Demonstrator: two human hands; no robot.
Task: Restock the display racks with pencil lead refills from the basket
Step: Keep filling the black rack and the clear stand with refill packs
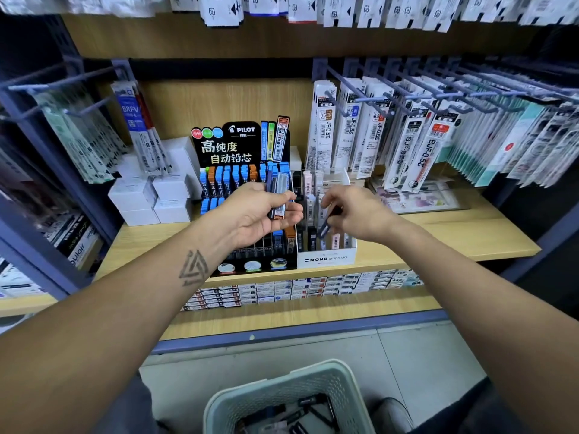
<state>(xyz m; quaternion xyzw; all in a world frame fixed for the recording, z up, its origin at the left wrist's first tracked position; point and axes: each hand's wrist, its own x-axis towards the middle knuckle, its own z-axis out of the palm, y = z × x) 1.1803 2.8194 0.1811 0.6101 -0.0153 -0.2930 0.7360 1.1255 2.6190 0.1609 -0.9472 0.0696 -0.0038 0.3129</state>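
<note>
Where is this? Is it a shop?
Most likely a stationery shop. Packaged pen refills hang on hooks, a Pilot display rack holds pencil lead cases, and a restocking basket sits on the floor below.

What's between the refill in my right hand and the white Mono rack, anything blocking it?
Nothing visible blocks it. The right hand holds a dark refill directly above the white Mono rack. The left hand with its refills sits off to the side, over the black Pilot rack.
</note>
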